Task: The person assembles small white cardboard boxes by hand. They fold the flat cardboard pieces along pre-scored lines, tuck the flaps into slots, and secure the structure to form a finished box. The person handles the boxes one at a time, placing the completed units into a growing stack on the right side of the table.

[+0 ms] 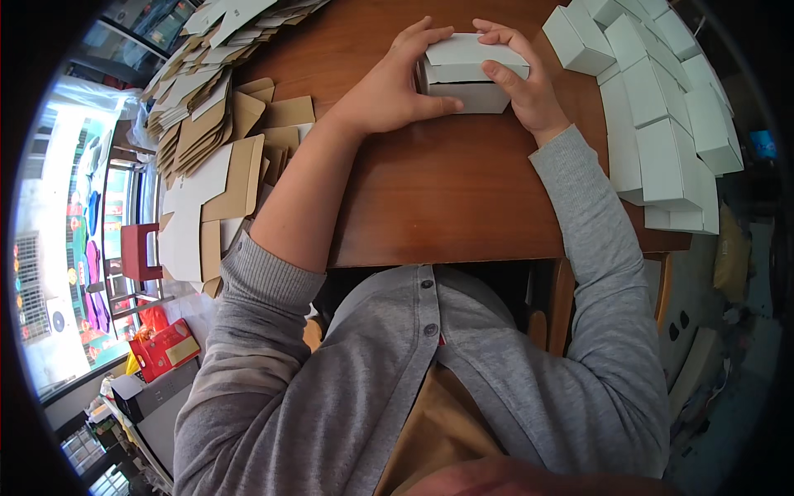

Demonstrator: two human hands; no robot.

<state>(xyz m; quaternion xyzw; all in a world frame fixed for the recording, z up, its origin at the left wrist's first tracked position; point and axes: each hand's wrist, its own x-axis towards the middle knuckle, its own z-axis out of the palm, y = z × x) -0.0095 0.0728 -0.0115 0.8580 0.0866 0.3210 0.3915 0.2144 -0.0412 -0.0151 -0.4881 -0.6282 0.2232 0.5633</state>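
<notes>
A small white cardboard box [473, 97] stands on the brown table at the far middle, between my two hands. Its lid is folded over, and a thin dark gap shows along the front edge under the lid. My left hand [405, 78] wraps round the box's left side, with the thumb across the front face and fingers over the top left corner. On the right side my right hand [525, 78] grips it, thumb on the lid's front corner and fingers along the far edge. The box's underside and back are hidden.
Flat unfolded cardboard blanks [219, 157], white and brown, lie piled along the table's left side. Folded white boxes [653, 107] are stacked at the right edge. The brown wooden table [447, 190] ends just before my body. A red stool [141, 250] stands beyond the left edge.
</notes>
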